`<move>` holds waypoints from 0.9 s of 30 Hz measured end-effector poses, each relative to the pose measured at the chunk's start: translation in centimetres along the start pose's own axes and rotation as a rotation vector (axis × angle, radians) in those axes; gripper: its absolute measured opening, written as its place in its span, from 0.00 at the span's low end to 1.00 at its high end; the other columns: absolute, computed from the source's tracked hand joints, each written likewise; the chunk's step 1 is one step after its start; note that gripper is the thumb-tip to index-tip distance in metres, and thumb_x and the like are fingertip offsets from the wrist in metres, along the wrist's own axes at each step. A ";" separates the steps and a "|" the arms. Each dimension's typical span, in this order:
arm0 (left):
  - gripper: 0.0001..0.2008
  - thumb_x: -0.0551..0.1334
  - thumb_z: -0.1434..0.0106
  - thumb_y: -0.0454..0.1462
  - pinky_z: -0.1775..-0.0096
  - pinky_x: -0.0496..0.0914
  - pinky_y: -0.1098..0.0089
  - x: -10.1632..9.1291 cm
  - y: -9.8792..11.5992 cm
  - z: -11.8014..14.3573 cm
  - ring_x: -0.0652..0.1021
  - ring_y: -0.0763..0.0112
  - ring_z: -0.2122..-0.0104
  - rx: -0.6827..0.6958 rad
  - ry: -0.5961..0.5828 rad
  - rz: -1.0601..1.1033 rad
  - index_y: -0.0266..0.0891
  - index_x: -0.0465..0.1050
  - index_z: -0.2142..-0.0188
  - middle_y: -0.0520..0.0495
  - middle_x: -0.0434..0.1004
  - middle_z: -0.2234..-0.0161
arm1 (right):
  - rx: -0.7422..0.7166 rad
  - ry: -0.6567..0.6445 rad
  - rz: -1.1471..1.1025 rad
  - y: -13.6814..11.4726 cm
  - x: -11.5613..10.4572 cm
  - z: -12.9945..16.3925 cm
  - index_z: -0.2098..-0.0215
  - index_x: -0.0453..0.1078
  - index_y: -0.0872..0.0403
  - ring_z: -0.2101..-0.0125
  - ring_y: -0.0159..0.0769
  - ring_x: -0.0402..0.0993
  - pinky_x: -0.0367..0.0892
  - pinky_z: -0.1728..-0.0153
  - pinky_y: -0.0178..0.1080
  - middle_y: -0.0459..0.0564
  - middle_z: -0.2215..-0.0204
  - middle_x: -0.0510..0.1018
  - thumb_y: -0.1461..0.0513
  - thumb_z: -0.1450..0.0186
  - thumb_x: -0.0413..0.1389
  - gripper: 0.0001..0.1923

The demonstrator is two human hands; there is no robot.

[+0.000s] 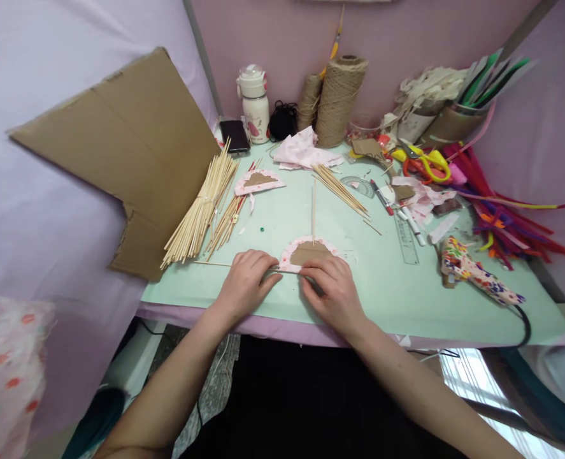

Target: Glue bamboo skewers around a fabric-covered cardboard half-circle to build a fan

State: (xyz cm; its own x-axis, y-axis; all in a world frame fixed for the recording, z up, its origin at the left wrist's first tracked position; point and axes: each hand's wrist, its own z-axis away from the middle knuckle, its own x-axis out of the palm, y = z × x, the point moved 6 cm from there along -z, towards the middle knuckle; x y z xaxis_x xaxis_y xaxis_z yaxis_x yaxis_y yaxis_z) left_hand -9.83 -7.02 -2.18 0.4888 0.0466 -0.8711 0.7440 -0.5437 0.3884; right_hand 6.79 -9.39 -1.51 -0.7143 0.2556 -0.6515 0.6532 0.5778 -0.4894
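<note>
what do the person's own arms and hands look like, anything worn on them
The left hand and right hand are both bare, with no gloves and no watch or bracelet visible at the wrists. The forearms are uncovered too, with no sleeves in view. Between them shows a plain black garment.

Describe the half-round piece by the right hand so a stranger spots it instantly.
On the green tabletop, near the front edge, find the right hand. It partly covers a pink-bordered cardboard half-round. Unlike its lookalike farther back, this one has a pale stick pointing from its curved side.
</note>
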 end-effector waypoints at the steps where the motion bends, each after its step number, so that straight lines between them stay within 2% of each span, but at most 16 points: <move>1: 0.08 0.62 0.34 0.41 0.55 0.65 0.62 0.0 0.0 -0.1 0.73 0.64 0.58 -0.017 -0.002 -0.007 0.40 0.70 0.58 0.47 0.76 0.61 | 0.002 0.004 0.007 0.0 -0.1 0.0 0.64 0.73 0.51 0.61 0.41 0.73 0.66 0.55 0.48 0.50 0.64 0.80 0.66 0.36 0.56 0.05; 4: 0.13 0.64 0.36 0.43 0.54 0.65 0.60 -0.2 0.0 -0.5 0.73 0.61 0.57 -0.105 -0.011 -0.034 0.39 0.68 0.56 0.45 0.75 0.59 | 0.058 0.016 0.081 0.6 -0.7 0.1 0.57 0.72 0.51 0.55 0.46 0.72 0.67 0.53 0.51 0.55 0.57 0.78 0.64 0.37 0.57 0.10; 7: 0.19 0.66 0.39 0.43 0.53 0.66 0.58 -0.1 0.2 -1.2 0.72 0.57 0.54 -0.161 -0.037 -0.028 0.38 0.66 0.52 0.43 0.74 0.55 | 0.175 -0.040 0.186 2.5 -1.1 0.1 0.43 0.64 0.55 0.45 0.56 0.64 0.64 0.48 0.59 0.64 0.45 0.69 0.58 0.39 0.60 0.27; 10: 0.19 0.67 0.40 0.38 0.51 0.67 0.58 0.4 0.6 -1.9 0.72 0.57 0.52 -0.171 -0.094 0.011 0.39 0.67 0.51 0.44 0.74 0.54 | 0.208 -0.150 0.162 4.2 -0.9 0.1 0.37 0.56 0.54 0.42 0.59 0.62 0.61 0.45 0.63 0.65 0.42 0.67 0.53 0.40 0.62 0.37; 13: 0.16 0.66 0.39 0.33 0.51 0.67 0.59 0.8 0.6 -2.1 0.74 0.59 0.54 -0.192 -0.120 0.032 0.39 0.68 0.52 0.45 0.75 0.56 | 0.206 -0.175 0.104 4.9 -0.8 0.0 0.38 0.57 0.53 0.45 0.57 0.65 0.64 0.47 0.61 0.62 0.45 0.71 0.54 0.40 0.62 0.35; 21: 0.14 0.64 0.36 0.36 0.54 0.68 0.61 0.2 0.1 -1.2 0.75 0.62 0.57 -0.196 -0.036 0.008 0.38 0.68 0.51 0.45 0.77 0.57 | 0.201 -0.030 0.100 4.6 -2.0 0.4 0.39 0.59 0.55 0.44 0.54 0.65 0.65 0.46 0.59 0.64 0.44 0.69 0.51 0.39 0.62 0.34; 24: 0.06 0.60 0.33 0.37 0.56 0.68 0.63 0.0 0.1 -1.2 0.76 0.64 0.60 -0.154 -0.044 -0.021 0.39 0.72 0.57 0.47 0.78 0.62 | 0.196 -0.003 0.101 4.9 -2.3 0.7 0.40 0.59 0.54 0.44 0.54 0.65 0.65 0.46 0.59 0.64 0.44 0.69 0.50 0.38 0.61 0.34; 27: 0.08 0.57 0.31 0.37 0.60 0.69 0.65 0.2 0.6 -1.5 0.76 0.66 0.64 -0.074 -0.057 -0.026 0.40 0.74 0.62 0.48 0.78 0.66 | 0.194 -0.027 0.114 5.4 -2.2 1.1 0.40 0.59 0.54 0.45 0.56 0.65 0.64 0.47 0.60 0.64 0.44 0.69 0.50 0.38 0.61 0.33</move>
State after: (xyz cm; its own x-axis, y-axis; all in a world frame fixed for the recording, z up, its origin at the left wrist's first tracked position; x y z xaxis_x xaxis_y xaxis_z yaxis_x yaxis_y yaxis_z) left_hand -8.61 -6.10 -1.67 0.4435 0.0110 -0.8962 0.7887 -0.4797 0.3845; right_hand 12.20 -7.66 -3.37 -0.6277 0.2887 -0.7229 0.7673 0.3861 -0.5121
